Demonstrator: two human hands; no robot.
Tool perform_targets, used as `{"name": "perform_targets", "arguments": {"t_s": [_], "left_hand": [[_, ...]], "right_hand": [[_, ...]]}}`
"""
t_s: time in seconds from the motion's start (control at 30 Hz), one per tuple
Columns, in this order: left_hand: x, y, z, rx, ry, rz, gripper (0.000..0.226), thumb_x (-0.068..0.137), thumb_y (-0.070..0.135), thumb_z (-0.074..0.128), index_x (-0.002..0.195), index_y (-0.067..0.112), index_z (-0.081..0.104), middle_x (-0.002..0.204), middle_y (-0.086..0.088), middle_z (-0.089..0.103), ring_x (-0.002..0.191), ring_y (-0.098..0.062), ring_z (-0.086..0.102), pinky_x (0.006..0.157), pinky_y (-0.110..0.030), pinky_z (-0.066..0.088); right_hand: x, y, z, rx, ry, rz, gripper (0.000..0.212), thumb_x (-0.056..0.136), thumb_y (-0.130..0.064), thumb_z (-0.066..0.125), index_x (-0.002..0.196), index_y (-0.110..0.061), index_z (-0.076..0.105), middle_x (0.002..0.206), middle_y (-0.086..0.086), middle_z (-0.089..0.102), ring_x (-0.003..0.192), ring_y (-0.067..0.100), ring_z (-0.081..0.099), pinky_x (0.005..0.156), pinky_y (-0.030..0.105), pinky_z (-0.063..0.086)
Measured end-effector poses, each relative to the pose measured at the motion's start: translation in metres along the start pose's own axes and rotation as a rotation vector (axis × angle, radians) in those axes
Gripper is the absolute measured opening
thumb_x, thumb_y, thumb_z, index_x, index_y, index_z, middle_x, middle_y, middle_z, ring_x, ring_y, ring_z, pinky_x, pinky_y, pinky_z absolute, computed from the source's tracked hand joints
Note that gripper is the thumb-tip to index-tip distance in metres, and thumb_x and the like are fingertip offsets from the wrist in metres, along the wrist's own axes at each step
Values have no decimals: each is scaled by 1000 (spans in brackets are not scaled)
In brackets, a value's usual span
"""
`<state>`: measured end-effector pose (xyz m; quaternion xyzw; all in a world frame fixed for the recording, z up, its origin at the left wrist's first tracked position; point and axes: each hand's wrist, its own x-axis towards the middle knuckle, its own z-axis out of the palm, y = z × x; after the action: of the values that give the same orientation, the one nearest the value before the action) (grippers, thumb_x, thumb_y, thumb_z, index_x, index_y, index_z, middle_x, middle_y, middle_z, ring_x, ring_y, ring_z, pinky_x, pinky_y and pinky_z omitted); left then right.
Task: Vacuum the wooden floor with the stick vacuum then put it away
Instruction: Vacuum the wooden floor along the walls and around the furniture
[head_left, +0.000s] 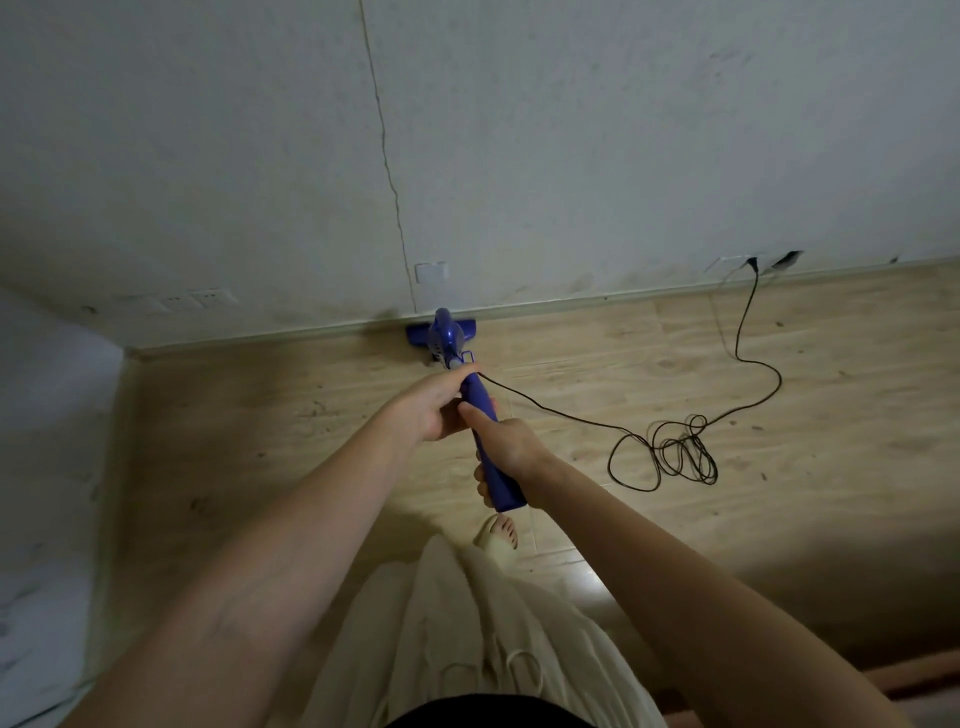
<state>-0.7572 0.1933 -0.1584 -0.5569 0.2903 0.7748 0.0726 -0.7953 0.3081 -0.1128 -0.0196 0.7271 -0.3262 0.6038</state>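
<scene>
Left hand (434, 408) fingers (457, 376) are clenched round the upper part of the purple handle of the stick vacuum (485, 431), thumb side up. Right hand (506, 447) sits just below it on the same handle, thumb (475, 415) pressed along the top, remaining fingers wrapped underneath w/ tips showing at the handle's left edge. Both forearms reach fwd from the bottom corners.

The vacuum slopes away from the person; its motor body and floor head (441, 332) sit on the wooden floor (260, 415), head up against the skirting board (571, 301) at the foot of the white wall (519, 130).

A black power cord (670, 447) leaves the vacuum near the left hand, runs right across the boards, bunches into a loose tangle of loops, then climbs to a wall socket (748, 262) on the right; the plug looks seated, though it's small and dim there.

Below the handle: pale trousers (467, 623) and one foot in a light slipper (501, 540). More socket plates (208, 299) low on the wall at left, one blank plate (431, 272) just above the head. A thin crack (387, 156) runs down the wall.
</scene>
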Motion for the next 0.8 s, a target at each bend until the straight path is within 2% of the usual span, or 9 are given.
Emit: {"name": "perform_targets", "arguments": {"t_s": [0.1, 0.2, 0.4, 0.53, 0.8], "left_hand": [[-4, -4, 3, 12, -7, -2, 36, 90, 31, 66, 107, 2, 53, 75, -18, 67, 50, -21, 67, 46, -26, 54], [-15, -10, 4, 16, -60, -23, 33, 91, 29, 65, 106, 2, 53, 66, -16, 70, 53, -21, 69, 46, -26, 54], [-36, -20, 7, 33, -155, -78, 35, 93, 28, 62, 113, 1, 53, 73, -16, 70, 60, -21, 71, 53, -28, 57], [-26, -13, 15, 24, -125, -46, 36, 92, 30, 63, 111, 0, 54, 79, -16, 67, 58, -21, 69, 51, -27, 55], [-1, -18, 16, 10, -5, 4, 42, 91, 36, 62, 113, 2, 50, 80, -16, 64, 52, -20, 67, 46, -26, 54]], "right_hand": [[-10, 2, 0, -25, 24, 0, 44, 96, -51, 50, 89, -7, 46, 68, 9, 49, 46, 17, 48, 37, 17, 41], [-28, 3, -6, -16, 11, 10, 42, 97, -47, 51, 90, -7, 46, 68, 9, 48, 45, 16, 46, 36, 16, 40], [-59, 7, -18, -54, -19, 17, 40, 97, -46, 52, 98, -7, 47, 71, 8, 50, 43, 13, 48, 36, 17, 42], [-51, -1, -21, -14, -1, -11, 39, 97, -47, 51, 99, -8, 47, 70, 9, 49, 42, 13, 47, 36, 17, 42], [-8, 16, -10, -46, 64, -8, 52, 94, -58, 49, 88, -6, 48, 63, 9, 51, 43, 18, 49, 38, 18, 40]]}}
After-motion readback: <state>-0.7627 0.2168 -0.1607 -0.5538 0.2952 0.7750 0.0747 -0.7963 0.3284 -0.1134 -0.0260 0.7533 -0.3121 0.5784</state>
